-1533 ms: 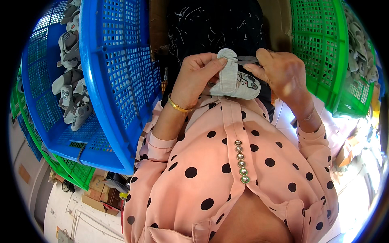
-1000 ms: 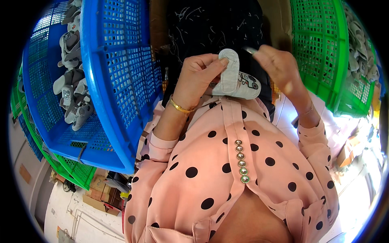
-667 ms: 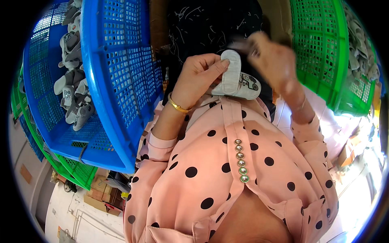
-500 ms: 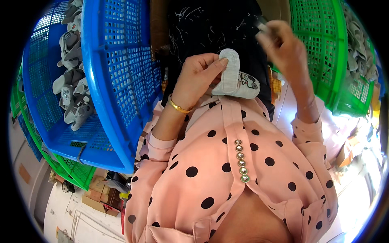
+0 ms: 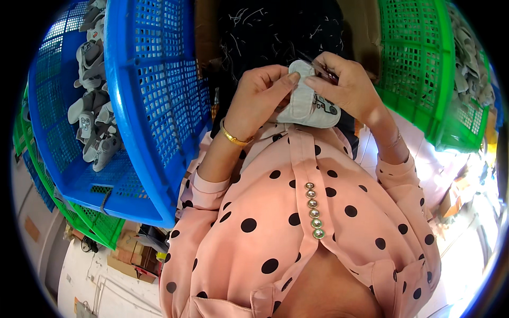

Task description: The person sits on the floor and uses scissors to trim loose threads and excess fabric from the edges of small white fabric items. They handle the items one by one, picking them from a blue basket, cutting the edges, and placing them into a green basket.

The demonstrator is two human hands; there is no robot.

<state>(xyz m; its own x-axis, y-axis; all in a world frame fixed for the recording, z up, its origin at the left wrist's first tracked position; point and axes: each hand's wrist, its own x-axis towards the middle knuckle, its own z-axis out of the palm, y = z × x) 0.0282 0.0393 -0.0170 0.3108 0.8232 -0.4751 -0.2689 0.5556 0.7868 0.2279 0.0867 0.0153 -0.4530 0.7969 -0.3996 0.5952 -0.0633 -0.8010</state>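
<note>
A small light-grey fabric shoe with a printed toe lies against the pink, black-dotted blouse, its long axis roughly crosswise and its toe pointing right; its rounded strap stands up, away from the body. The left hand pinches that strap; the right hand, close beside, is closed around a slim dark metal tool. A blue plastic mesh basket walls the left, a green one the right, with room between over the dark-clothed lap. Fingers hide the heel and most of the tool; both baskets are cut off above.
</note>
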